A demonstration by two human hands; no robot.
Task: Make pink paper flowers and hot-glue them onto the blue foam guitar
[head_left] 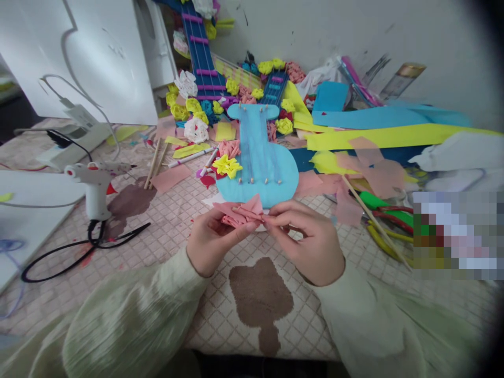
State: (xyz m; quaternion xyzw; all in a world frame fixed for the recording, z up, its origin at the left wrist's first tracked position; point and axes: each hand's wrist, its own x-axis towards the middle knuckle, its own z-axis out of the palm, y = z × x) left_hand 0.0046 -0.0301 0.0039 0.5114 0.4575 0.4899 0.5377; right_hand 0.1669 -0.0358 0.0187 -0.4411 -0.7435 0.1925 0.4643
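Note:
Between my two hands is a pink crepe-paper flower [240, 212], partly folded, with a pointed flap standing up. My left hand [216, 239] is closed around its base and left side, thumb on the front. On the other side my right hand [305, 236] pinches the paper's right end between thumb and fingertips. Just behind lies a light blue guitar-shaped cutout [271, 163] with strings and small wooden pegs. A yellow paper flower [227, 166] and a pink ruffled one [229, 148] sit at its left edge.
To the left, a white glue gun [94, 191] stands with its black cable looped on the quilted cloth. Two wooden sticks [155, 163] lie near it. Paper flowers and dark blue guitar necks [202, 52] crowd the back. Yellow strips [378, 137] and scissors [389, 212] are at right.

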